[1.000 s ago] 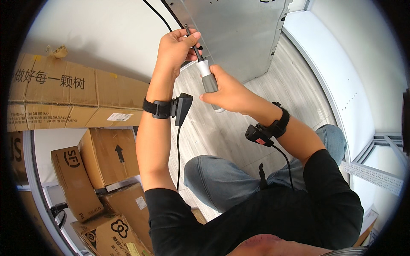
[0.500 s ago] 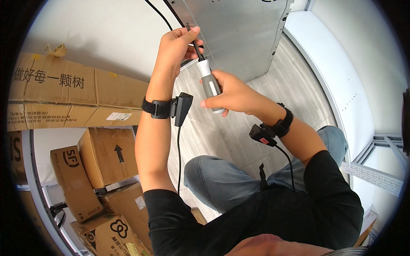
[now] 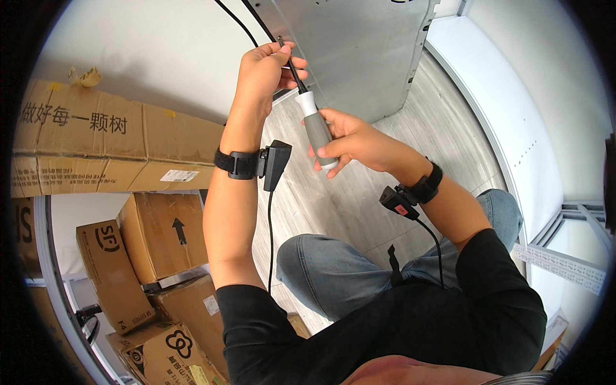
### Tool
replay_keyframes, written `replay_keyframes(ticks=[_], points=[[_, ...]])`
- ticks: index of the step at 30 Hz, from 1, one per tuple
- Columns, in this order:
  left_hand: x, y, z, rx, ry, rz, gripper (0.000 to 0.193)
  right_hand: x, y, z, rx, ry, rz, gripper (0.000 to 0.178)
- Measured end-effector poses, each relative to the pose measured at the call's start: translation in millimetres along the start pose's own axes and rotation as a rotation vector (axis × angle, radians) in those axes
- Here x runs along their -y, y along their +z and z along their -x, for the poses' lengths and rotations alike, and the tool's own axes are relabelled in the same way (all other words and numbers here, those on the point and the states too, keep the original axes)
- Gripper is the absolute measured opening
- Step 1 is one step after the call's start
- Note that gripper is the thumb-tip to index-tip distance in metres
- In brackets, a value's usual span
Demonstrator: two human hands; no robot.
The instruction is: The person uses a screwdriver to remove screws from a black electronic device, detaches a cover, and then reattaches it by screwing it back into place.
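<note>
A screwdriver (image 3: 316, 128) with a grey and white handle and a dark shaft lies slanted between my two hands. My right hand (image 3: 350, 141) is wrapped round the handle, thumb across its lower part. Farther up, my left hand (image 3: 266, 67) pinches the shaft close to its tip, thumb and index finger on the metal, other fingers loosely curled. The tip pokes out just past the fingers, in front of the left edge of a grey metal panel (image 3: 359, 58). Whether the tip touches anything I cannot tell.
Cardboard boxes (image 3: 163, 231) are stacked at the left, a long one (image 3: 96, 138) above them. A black cable (image 3: 237, 22) runs down the white wall beside the panel. Pale wood-look floor (image 3: 443, 122) lies under my hands. A metal frame (image 3: 558, 256) stands at the right.
My right hand has shifted its grip on the handle: the thumb lies closer in and the fingers show more below. The left hand keeps its pinch on the shaft, barely moving.
</note>
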State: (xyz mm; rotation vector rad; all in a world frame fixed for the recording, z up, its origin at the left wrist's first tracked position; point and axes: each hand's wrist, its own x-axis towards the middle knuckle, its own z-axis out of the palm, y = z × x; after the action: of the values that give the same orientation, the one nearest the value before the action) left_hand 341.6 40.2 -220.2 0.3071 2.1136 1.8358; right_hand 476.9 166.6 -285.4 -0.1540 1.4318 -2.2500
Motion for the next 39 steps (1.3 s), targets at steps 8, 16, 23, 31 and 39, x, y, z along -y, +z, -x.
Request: replay_keyframes(ticks=[8,16,23,31,39], points=[[0.8,7.5,-0.3,-0.086,0.023,-0.124,0.019,-6.1,2.1,-0.5,-0.147,-0.004,0.234,0.045],[7.5,6.5,-2.1,-0.063,0.028,-0.02,0.021,-6.5,-10.1,8.1,-0.001,-0.022,-0.25,0.051],[6.1,10.6,0.7,-0.038,0.027,-0.042,0.024,-11.9,-16.0,7.6,-0.078,-0.054,-0.013,0.05],[10.1,13.5,3.5,-0.046,0.049,-0.028,0.025,-13.5,-16.3,11.7,-0.094,-0.005,-0.043,0.051],[9.7,27.3,19.6,-0.027,0.148,0.136,0.03,-1.5,-26.9,30.3,-0.122,0.043,0.048,0.05]])
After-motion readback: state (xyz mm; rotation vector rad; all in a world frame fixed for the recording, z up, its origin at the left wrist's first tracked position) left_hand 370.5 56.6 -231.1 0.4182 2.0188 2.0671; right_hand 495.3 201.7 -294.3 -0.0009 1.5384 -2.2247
